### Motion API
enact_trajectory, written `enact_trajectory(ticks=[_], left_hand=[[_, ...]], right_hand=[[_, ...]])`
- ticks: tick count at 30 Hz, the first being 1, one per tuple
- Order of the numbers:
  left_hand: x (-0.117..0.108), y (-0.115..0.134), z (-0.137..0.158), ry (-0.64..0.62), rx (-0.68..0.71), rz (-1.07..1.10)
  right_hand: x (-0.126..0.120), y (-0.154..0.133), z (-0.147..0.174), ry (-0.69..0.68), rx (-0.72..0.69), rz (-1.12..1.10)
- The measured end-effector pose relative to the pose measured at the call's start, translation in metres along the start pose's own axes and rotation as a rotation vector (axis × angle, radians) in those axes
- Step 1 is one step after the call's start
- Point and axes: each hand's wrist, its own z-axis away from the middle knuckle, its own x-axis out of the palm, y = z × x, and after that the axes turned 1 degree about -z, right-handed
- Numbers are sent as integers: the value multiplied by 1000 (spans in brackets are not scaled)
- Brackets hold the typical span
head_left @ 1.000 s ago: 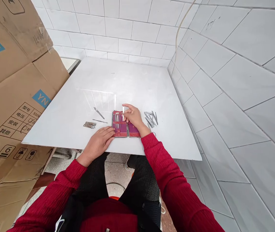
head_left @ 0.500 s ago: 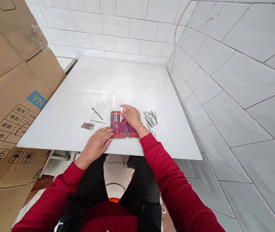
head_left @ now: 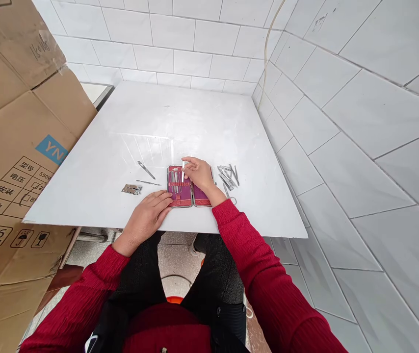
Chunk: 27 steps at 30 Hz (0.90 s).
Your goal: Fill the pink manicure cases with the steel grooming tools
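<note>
A slim, pale flat manicure tool is pinched between the thumb and fingers of the right hand, and is held upright over the left half of an opened manicure case. The case is laid on a white table, near its front edge. In its purple lining, several metal implements are held by a red strap. The left hand is laid loosely open, its fingertips rested on the case's near left corner. To the left, nail clippers, a thin rod and a curved-headed tool are spread out. To the right, small scissors are placed beside a cluster of metal tools. The table is bordered by tiled walls and a cardboard box.
</note>
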Motion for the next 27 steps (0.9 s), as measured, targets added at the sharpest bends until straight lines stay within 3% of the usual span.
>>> enact_trajectory(ticks=[7, 19, 27], left_hand=[[-1, 1, 0, -3, 2, -8], [0, 0, -1, 0, 14, -22], [0, 0, -1, 6, 25, -33]], right_hand=[[0, -1, 1, 13, -28, -52], [2, 1, 3, 31, -112, 98], [3, -7, 4, 92, -197, 363]])
